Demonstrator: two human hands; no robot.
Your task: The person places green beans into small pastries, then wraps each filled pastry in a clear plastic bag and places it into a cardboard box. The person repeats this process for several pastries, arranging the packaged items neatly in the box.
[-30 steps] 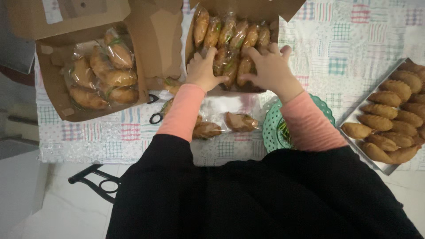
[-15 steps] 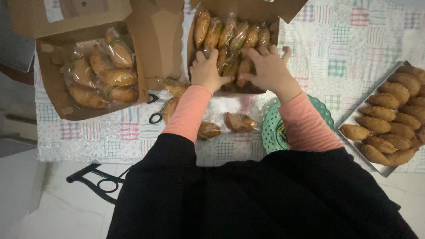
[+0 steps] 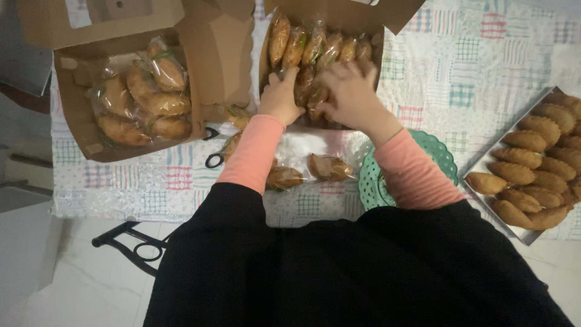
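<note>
Both my hands are inside an open brown cardboard box (image 3: 266, 57) at the top middle, packed with several wrapped golden pastries (image 3: 302, 45). My left hand (image 3: 281, 97) rests on the pastries at the box's near left side, fingers curled. My right hand (image 3: 348, 91) presses on the wrapped pastries at the near middle, fingers bent around one packet. Two more wrapped pastries (image 3: 327, 168) lie on the patchwork tablecloth (image 3: 460, 66) between my forearms.
A second open cardboard box (image 3: 78, 121) with wrapped pastries sits at the left. A metal tray (image 3: 484, 166) of unwrapped pastries is at the right. A green lacy plate (image 3: 369, 181) lies under my right forearm. Black-handled scissors (image 3: 212, 158) lie near the left box.
My hands have shifted deeper into the box and closer together, rearranging the packets at its near side. The camera view has barely moved.
</note>
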